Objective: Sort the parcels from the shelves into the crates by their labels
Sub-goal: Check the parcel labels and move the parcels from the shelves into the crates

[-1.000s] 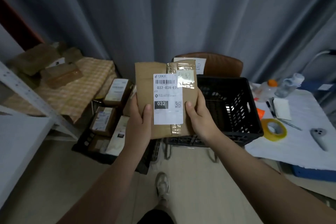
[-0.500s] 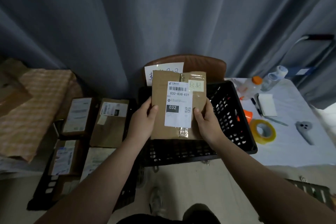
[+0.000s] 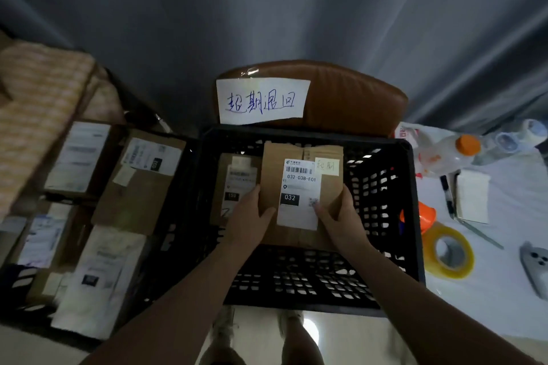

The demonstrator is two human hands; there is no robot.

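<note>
I hold a flat brown cardboard parcel (image 3: 299,187) with a white label reading 032-038-E01 and a small yellow note, inside the black plastic crate (image 3: 385,246) on a brown chair. My left hand (image 3: 249,219) grips its left edge and my right hand (image 3: 341,222) grips its right edge, thumbs on top. Another labelled parcel (image 3: 234,184) lies in the crate just left of it. A handwritten paper sign (image 3: 262,101) is taped to the chair back behind the crate.
A second black crate (image 3: 26,278) on the floor at left holds several labelled parcels (image 3: 139,181). At right a white table (image 3: 504,275) carries a yellow tape roll (image 3: 447,255), bottles (image 3: 444,154), a pen, a notepad and a grey controller (image 3: 536,267). A grey curtain hangs behind.
The view has swung right and down over the chair crate. Both hands have lowered the parcel from in front of me down into that crate.
</note>
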